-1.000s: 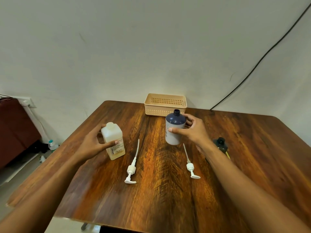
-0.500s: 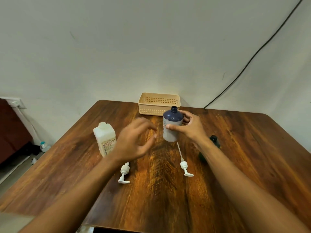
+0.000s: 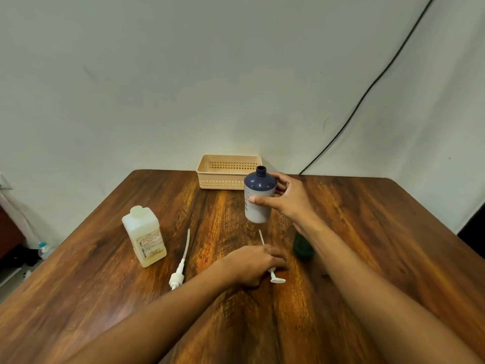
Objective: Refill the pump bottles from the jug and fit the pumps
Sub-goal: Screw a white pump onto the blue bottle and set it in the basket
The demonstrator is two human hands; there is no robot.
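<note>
My right hand [image 3: 288, 199] grips a blue-topped bottle [image 3: 258, 197] with an open neck, standing upright on the wooden table [image 3: 367, 232]. Nearer to me, my left hand [image 3: 253, 264] rests over the middle of a white pump [image 3: 274, 275]; its nozzle pokes out on the right and its tube runs toward the bottle. A second white pump [image 3: 179, 269] lies loose to the left. The white square jug [image 3: 144, 236] with a label stands upright at the left, capped. A dark green bottle [image 3: 303, 248] is partly hidden behind my right forearm.
A beige perforated basket [image 3: 228, 172] sits at the table's far edge against the wall. A black cable [image 3: 367, 88] runs diagonally down the wall at right. Off the table's left edge, a small water bottle [image 3: 43, 248] stands on the floor.
My left hand left the jug, crossed rightward over the first pump and came down on the pump near the blue-topped bottle. My right hand kept its hold on that bottle.
</note>
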